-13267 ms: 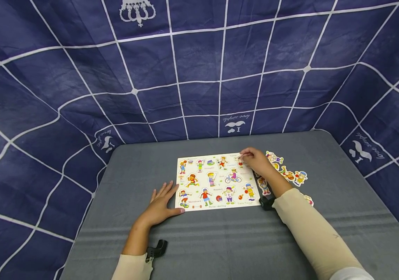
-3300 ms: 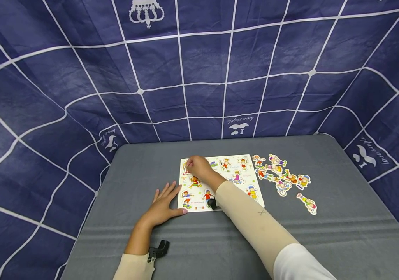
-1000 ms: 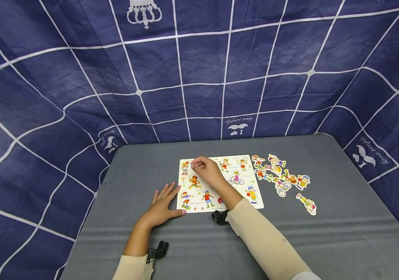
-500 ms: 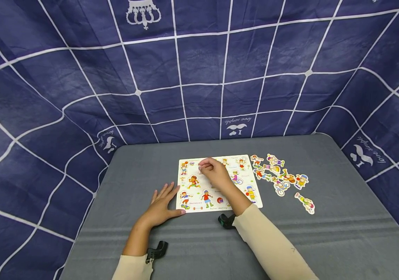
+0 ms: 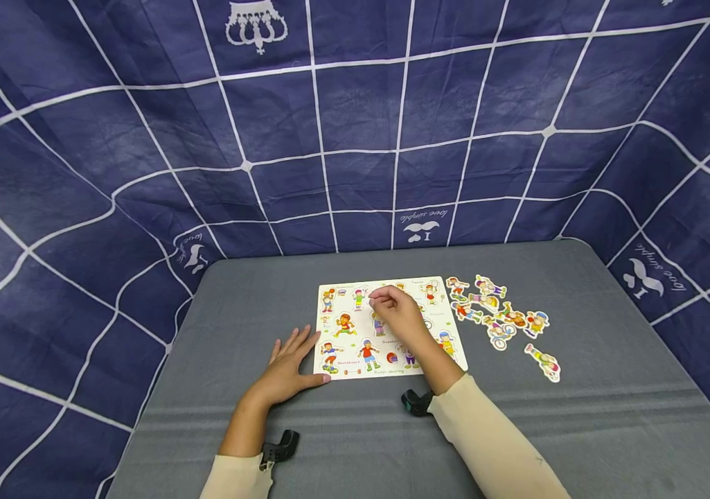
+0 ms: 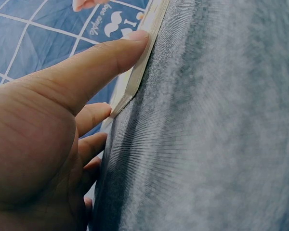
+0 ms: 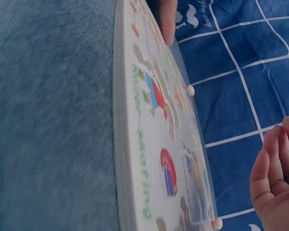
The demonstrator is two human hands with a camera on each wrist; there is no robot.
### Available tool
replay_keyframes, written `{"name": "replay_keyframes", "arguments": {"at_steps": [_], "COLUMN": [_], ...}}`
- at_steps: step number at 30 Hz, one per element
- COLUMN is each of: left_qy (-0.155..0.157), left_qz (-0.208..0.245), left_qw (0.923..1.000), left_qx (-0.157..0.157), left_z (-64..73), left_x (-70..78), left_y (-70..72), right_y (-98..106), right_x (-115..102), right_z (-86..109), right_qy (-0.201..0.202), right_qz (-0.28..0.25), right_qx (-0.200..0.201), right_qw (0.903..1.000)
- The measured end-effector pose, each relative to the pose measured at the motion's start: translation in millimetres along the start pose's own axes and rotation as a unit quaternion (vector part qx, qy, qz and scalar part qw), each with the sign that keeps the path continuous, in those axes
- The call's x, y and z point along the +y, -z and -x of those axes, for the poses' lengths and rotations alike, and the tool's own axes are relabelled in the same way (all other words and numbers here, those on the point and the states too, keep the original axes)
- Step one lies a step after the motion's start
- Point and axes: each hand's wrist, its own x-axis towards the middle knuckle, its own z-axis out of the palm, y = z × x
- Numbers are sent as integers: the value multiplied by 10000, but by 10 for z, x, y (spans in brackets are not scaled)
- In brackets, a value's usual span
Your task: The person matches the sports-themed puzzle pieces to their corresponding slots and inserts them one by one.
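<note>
A white puzzle board (image 5: 355,350) with sports figures in shaped recesses lies mid-table. My left hand (image 5: 286,367) rests spread at its left side, its thumb on the near left corner; in the left wrist view that thumb (image 6: 106,62) presses the board's edge (image 6: 151,45). Above the board's middle hovers my right hand (image 5: 401,315), fingers loosely curled, with nothing visible in them; its fingertips are cut off in the right wrist view. A basketball figure (image 5: 327,300) sits at the board's far left. Small round knobs (image 7: 190,90) stand up from the board in the right wrist view.
Several cut-out figure pieces (image 5: 501,315) lie loose right of the board, some overlapping. One piece (image 5: 544,362) lies apart, nearer the front. Grey cloth covers the table (image 5: 355,430). A blue checked curtain (image 5: 355,173) rises behind and at both sides.
My right hand was at the basketball figure 3.3 s ago; it has since drawn away to the right, over the board's middle. Earlier it was at the tennis figure. The left hand stays put.
</note>
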Motion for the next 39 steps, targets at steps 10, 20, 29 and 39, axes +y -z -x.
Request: {"name": "replay_keyframes", "arguments": {"at_steps": [10,20,29,39], "left_qy": [-3,-18,6,-18], "left_qz": [38,15,42,3], "left_qw": [10000,10000,10000,10000], "left_qx": [19,30,47,61], "left_z": [4,8,14,6], "left_x": [3,7,13,2], "left_y": [-2,-2,-3,-11], "right_y": [191,447,666,931], "right_x": [54,140,197,244], "right_z": [127,238,325,405], "right_qy": [-146,-427,-443,-553], "right_qz": [-119,-47,-105,116], "right_qx": [88,292,552,862], "right_qw": [9998,9987,9974,9947]}}
